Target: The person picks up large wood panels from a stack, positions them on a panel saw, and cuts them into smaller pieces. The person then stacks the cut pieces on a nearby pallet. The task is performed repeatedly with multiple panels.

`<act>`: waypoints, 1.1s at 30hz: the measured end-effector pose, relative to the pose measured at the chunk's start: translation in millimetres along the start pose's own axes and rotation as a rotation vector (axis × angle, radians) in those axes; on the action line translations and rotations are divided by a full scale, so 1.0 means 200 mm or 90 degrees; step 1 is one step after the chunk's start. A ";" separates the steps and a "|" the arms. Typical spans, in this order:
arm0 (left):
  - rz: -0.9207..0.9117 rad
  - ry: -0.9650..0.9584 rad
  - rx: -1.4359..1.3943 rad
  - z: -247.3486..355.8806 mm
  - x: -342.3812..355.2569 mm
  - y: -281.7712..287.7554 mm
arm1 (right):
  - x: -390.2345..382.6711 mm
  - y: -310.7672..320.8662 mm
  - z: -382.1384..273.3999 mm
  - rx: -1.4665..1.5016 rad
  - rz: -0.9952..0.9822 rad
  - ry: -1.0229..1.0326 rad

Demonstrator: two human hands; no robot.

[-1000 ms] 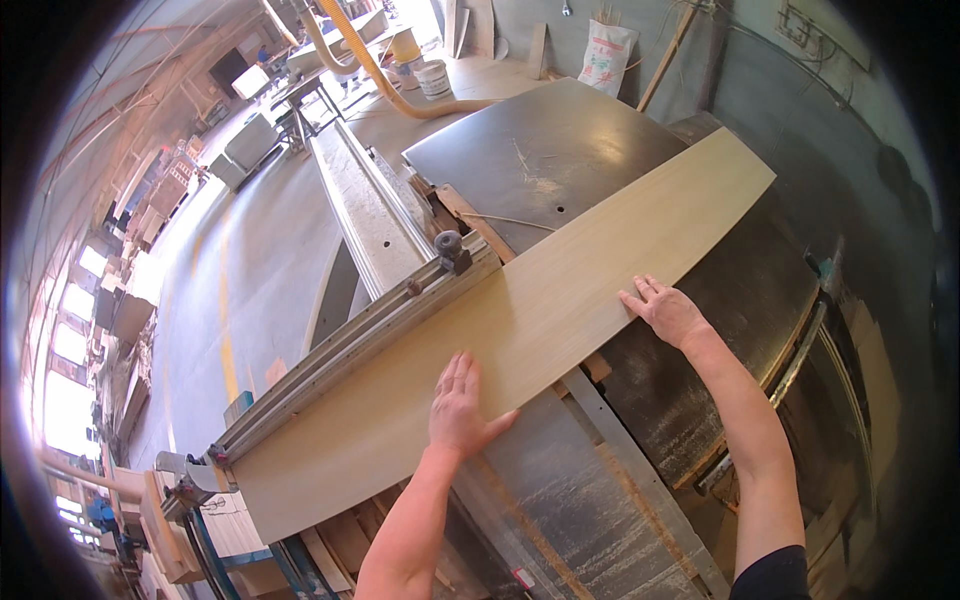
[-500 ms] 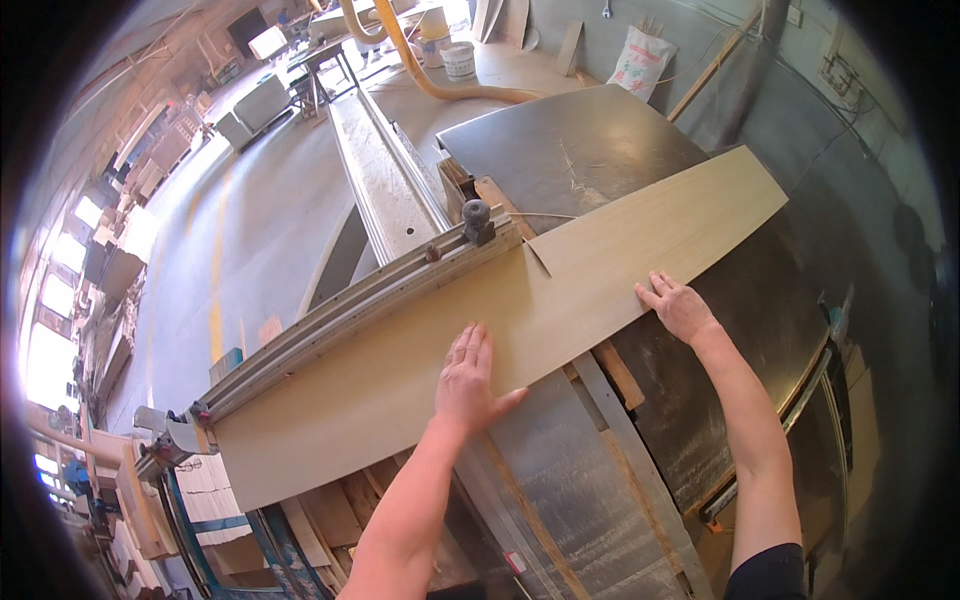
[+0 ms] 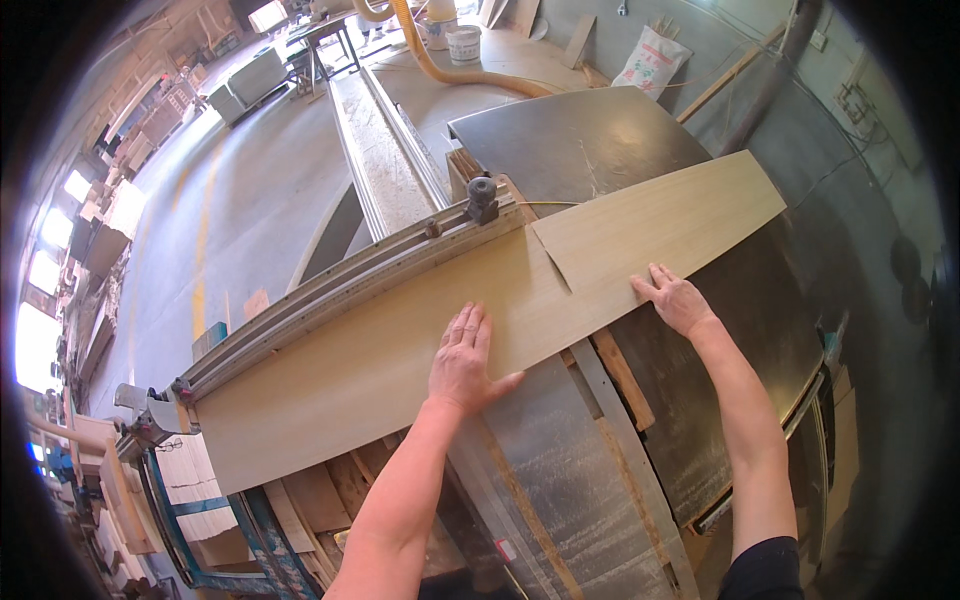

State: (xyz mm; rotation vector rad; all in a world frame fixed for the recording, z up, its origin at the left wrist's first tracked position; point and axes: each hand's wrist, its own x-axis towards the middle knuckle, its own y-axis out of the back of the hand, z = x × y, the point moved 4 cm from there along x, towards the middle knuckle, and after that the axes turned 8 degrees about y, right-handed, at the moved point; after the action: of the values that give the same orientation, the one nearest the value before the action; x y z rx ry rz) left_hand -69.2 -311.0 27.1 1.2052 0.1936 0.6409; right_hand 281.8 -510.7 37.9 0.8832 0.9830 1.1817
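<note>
A long, pale wooden board [image 3: 340,395] lies slantwise across a sliding table saw, its far edge along a metal fence [image 3: 330,302]. My left hand [image 3: 463,362] rests flat on the board near its middle, fingers stretched forward and thumb out to the side. Farther right, my right hand [image 3: 677,300] has its outstretched fingers on the board's near edge. Between the hands and the fence, a narrow cut [image 3: 553,262] runs into the board from its far edge. The saw blade itself does not show.
A black knob [image 3: 483,200] stands on the fence. Beyond the board is the dark metal saw table [image 3: 600,140]. The sliding rail [image 3: 385,150] runs forward past the fence. A yellow hose [image 3: 430,62], a white bucket [image 3: 464,44] and a white sack [image 3: 652,60] lie farther off.
The cut in the board has grown longer toward me. Board and fence have slid slightly forward over the saw table, with both hands staying on the board.
</note>
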 end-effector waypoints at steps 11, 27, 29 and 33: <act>0.030 -0.009 -0.013 0.00 0.00 0.00 | -0.02 0.07 -0.09 -0.019 0.105 0.108; 0.026 -0.017 0.005 -0.01 -0.01 -0.02 | -0.04 0.05 -0.10 -0.041 0.131 0.105; 0.027 -0.018 0.005 -0.01 -0.01 -0.02 | -0.05 0.04 -0.10 -0.046 0.128 0.100; 0.033 -0.022 -0.002 -0.02 0.00 -0.02 | -0.07 0.05 -0.11 -0.055 0.118 0.084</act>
State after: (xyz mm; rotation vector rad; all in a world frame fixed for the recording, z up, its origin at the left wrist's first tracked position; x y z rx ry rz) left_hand -69.8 -309.8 21.7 1.2207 0.1328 0.6640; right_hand 257.6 -522.7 41.5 0.8496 0.9635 1.4449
